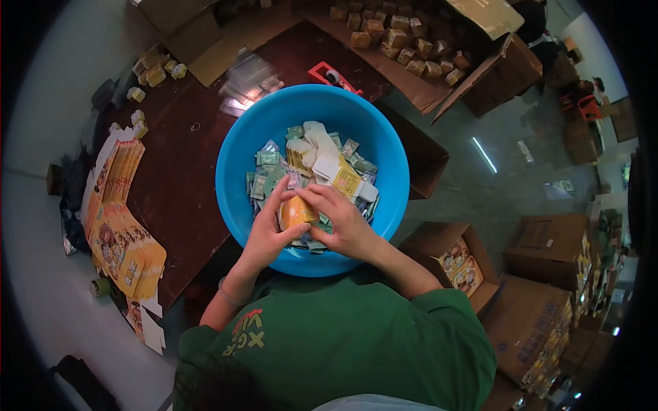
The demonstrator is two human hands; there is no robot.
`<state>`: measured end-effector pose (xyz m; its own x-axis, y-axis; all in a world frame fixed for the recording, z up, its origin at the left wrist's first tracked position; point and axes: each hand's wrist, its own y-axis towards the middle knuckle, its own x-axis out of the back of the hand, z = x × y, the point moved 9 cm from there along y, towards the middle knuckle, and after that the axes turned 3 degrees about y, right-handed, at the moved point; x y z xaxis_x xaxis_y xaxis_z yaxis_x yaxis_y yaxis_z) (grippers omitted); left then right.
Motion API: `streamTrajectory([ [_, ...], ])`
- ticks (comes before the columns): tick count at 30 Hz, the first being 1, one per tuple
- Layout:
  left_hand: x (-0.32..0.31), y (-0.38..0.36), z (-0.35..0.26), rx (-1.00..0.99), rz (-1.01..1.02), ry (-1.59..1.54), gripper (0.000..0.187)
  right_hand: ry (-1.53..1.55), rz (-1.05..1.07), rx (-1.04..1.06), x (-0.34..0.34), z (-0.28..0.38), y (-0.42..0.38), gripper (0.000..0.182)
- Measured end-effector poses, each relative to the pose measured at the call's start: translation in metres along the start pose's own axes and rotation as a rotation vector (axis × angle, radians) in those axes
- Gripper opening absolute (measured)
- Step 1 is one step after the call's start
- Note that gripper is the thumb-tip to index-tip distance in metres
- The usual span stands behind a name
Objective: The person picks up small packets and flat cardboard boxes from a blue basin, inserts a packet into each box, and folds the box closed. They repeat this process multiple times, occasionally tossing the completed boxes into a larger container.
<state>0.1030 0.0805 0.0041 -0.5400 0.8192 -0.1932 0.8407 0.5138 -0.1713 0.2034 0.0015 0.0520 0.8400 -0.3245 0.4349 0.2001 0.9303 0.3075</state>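
Both my hands hold a small yellow-orange carton over the blue basin. My left hand grips its left side, and the fingers of my right hand close on its upper and right sides. The carton's far end is partly hidden by my fingers. Inside the basin lie many small green and silvery sachets. On top of them rests a fanned stack of flat white-and-yellow cartons, just beyond my hands.
Stacks of flat printed cartons lie on the dark red table at left. Clear plastic trays and a red tape dispenser sit behind the basin. A large cardboard box holds many small cartons. More boxes stand at right.
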Motion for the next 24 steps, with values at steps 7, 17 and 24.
streamTrajectory([
  [7, -0.014, 0.002, 0.026, -0.040, 0.024, -0.158, 0.096, 0.881, -0.288, -0.299, 0.012, -0.049, -0.026, 0.063],
  [17, 0.018, 0.011, 0.005, -0.042, -0.104, -0.052, 0.062, -0.283, 0.056, -0.196, 0.028, -0.068, -0.031, 0.036],
  [24, 0.015, 0.003, 0.032, 0.044, -0.047, -0.021, 0.047, -0.538, 0.319, -0.040, -0.042, -0.081, -0.025, 0.033],
])
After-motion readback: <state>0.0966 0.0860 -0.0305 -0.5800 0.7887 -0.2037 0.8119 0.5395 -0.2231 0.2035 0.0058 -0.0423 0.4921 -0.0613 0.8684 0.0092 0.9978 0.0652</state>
